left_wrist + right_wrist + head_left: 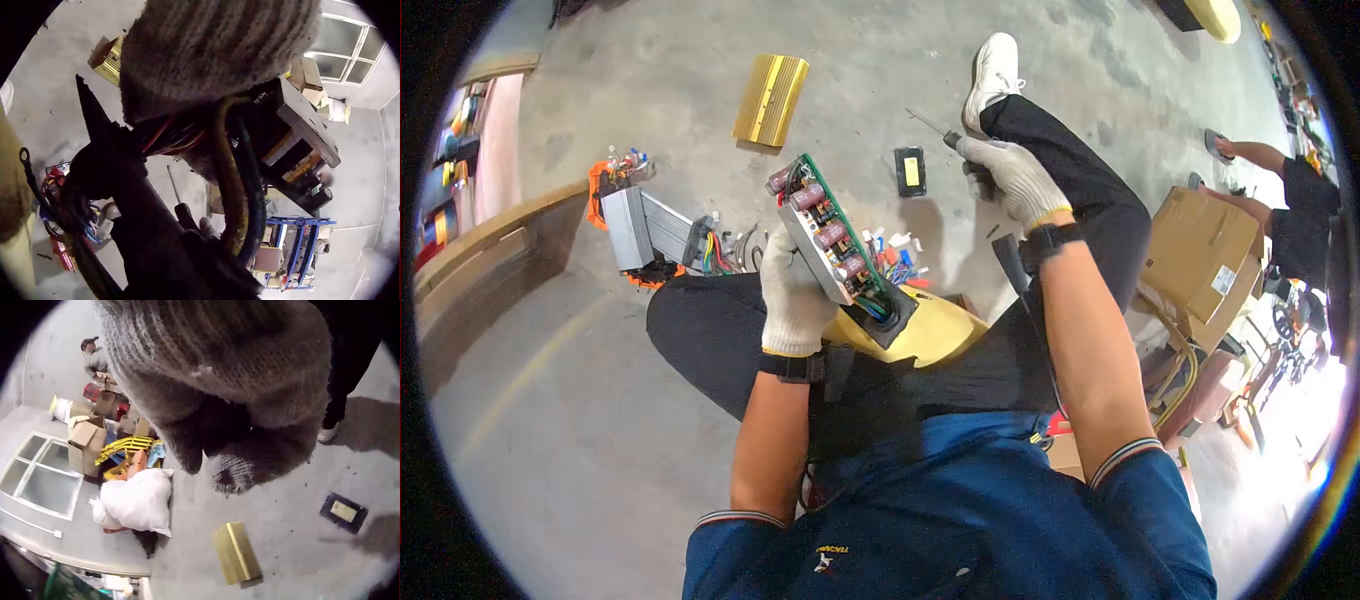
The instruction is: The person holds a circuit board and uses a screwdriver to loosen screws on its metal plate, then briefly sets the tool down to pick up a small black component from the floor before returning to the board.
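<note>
My gloved left hand [788,295] grips a circuit board [830,225], tilted up above my lap. Several brown cylindrical parts line the board, and a pale metal bar runs along its side. Thick wires [234,181] come off its lower end through a black end piece [890,318]. In my gloved right hand [1018,182] a screwdriver [951,138] is held, its thin shaft pointing away from the board to the upper left. The glove hides most of the handle. In the right wrist view, curled fingers [234,472] show below the glove's back.
A gold metal housing [770,100] and a black plate with a yellow label [910,172] lie on the floor. Left stands a grey finned unit [645,228] with wires. Loose coloured connectors [900,262] lie between my legs. Cardboard boxes [1200,250] stand right, near another person.
</note>
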Motion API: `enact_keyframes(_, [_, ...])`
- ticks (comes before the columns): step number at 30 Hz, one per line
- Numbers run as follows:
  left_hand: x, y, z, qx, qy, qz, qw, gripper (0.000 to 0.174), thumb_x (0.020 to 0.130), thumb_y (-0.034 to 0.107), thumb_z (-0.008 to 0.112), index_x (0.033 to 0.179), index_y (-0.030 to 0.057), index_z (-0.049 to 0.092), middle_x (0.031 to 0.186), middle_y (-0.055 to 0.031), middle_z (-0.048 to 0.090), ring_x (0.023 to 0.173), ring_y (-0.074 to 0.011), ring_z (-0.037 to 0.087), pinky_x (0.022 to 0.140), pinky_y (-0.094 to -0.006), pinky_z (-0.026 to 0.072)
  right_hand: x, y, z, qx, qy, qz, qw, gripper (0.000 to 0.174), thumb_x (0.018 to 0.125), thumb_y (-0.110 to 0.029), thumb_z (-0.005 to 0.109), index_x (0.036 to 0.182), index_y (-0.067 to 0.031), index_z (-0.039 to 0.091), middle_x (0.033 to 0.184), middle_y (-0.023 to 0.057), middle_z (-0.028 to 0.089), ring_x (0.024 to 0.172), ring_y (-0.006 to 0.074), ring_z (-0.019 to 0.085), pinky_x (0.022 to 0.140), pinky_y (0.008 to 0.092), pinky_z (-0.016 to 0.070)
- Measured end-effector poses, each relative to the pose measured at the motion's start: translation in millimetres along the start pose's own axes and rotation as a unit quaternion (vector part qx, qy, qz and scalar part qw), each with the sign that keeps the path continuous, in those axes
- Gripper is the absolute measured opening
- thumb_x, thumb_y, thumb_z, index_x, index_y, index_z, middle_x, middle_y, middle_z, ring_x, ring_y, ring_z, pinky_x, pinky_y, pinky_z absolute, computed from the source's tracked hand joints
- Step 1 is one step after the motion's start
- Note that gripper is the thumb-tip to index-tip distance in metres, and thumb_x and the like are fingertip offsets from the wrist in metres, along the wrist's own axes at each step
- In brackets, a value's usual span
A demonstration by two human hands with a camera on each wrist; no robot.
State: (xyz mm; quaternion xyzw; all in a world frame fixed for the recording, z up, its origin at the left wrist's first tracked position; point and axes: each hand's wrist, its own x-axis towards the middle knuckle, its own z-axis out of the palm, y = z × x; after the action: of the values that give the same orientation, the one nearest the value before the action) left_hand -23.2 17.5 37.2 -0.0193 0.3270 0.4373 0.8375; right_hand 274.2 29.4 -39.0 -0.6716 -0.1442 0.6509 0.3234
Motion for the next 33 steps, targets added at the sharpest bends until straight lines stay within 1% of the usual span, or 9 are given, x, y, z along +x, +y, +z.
enact_keyframes(3, [5,-3,-2,0.045,0.076,0.006,0.996,0.023,0.108,0.031,0.053,0.126,0.0202,0.062,0.086,0.004,0.057,0.076,-0.0108,0.059,0.062,-0.0328,0.0509,53,65,-28,-0.105,0.079,0.043,0.99,0.031,0.094,-0.034,0.075,0.084,-0.0055,0.068,0.069,0.001,0.06,0.055,0.0137,0.054,0.054,0.0297,0.0448])
enact_keyframes(5, [8,-6,-11,0.097,0.18,0.012,0.979,0.02,0.108,0.031,0.053,0.122,0.0209,0.063,0.088,0.0039,0.066,0.07,-0.008,0.061,0.059,-0.0278,0.0505,46,88,-40,-0.19,0.098,0.122,0.969,0.047,0.083,-0.038,0.076,0.072,0.0069,0.071,0.073,0.0149,0.071,0.068,0.0238,0.07,0.065,0.04,0.0527])
enact_keyframes(7, [13,-3,-56,0.084,0.161,-0.015,0.983,0.031,0.106,0.035,0.051,0.115,0.0089,0.065,0.094,-0.0078,0.071,0.079,-0.0206,0.071,0.065,-0.0369,0.0622,68,148,-58,-0.173,0.12,0.157,0.965,0.043,0.085,-0.033,0.071,0.082,0.0092,0.073,0.078,0.0207,0.073,0.064,0.0301,0.072,0.066,0.0441,0.0568])
enact_keyframes(13, [15,-8,-43,0.134,0.26,0.031,0.956,0.041,0.106,0.04,0.049,0.115,0.0042,0.067,0.105,-0.0158,0.073,0.079,-0.0238,0.072,0.064,-0.0366,0.0632,105,170,-68,-0.201,0.125,0.201,0.951,0.038,0.085,-0.028,0.068,0.087,0.0094,0.074,0.072,0.0208,0.071,0.07,0.0299,0.076,0.068,0.0431,0.0579])
enact_keyframes(15, [13,-3,-63,0.027,0.13,-0.017,0.991,0.042,0.107,0.039,0.049,0.118,0.0036,0.067,0.109,-0.0158,0.073,0.081,-0.0232,0.073,0.062,-0.0324,0.0615,138,230,-100,-0.274,0.032,0.035,0.961,0.028,0.087,-0.02,0.07,0.069,0.0008,0.062,0.065,0.008,0.056,0.051,0.0205,0.054,0.048,0.0365,0.0439])
enact_keyframes(18, [13,-5,-38,0.029,0.17,-0.006,0.985,0.038,0.107,0.037,0.051,0.124,0.0055,0.064,0.105,-0.0107,0.073,0.08,-0.0203,0.071,0.059,-0.0278,0.0581,91,148,-56,-0.195,0.124,0.167,0.958,0.03,0.087,-0.022,0.069,0.07,0.0014,0.063,0.064,0.0085,0.057,0.052,0.0204,0.056,0.049,0.0366,0.0447])
enact_keyframes(29, [13,-6,-31,0.013,0.099,0.026,0.995,0.032,0.106,0.031,0.056,0.13,0.0097,0.06,0.098,-0.0027,0.071,0.079,-0.0131,0.07,0.058,-0.0241,0.0559,101,146,-50,-0.239,0.111,0.173,0.949,0.036,0.089,-0.03,0.069,0.071,0.0004,0.065,0.061,0.0088,0.057,0.05,0.0205,0.058,0.05,0.0377,0.0445])
enact_keyframes(31, [13,-6,-32,0.018,0.092,0.023,0.995,0.032,0.106,0.032,0.057,0.129,0.0097,0.06,0.098,-0.0033,0.071,0.079,-0.0132,0.07,0.059,-0.0239,0.0564,102,148,-58,-0.298,0.056,0.142,0.942,0.048,0.087,-0.038,0.063,0.084,0.0077,0.075,0.074,0.0222,0.073,0.071,0.0324,0.074,0.075,0.0426,0.0552])
enact_keyframes(33, [13,-3,-35,0.065,0.157,0.012,0.985,0.033,0.105,0.033,0.058,0.125,0.0078,0.063,0.099,-0.0041,0.072,0.078,-0.0134,0.07,0.059,-0.0242,0.0573,104,150,-58,-0.296,0.059,0.146,0.942,0.04,0.088,-0.034,0.065,0.078,0.0041,0.071,0.068,0.0158,0.067,0.062,0.0267,0.067,0.064,0.0402,0.0504])
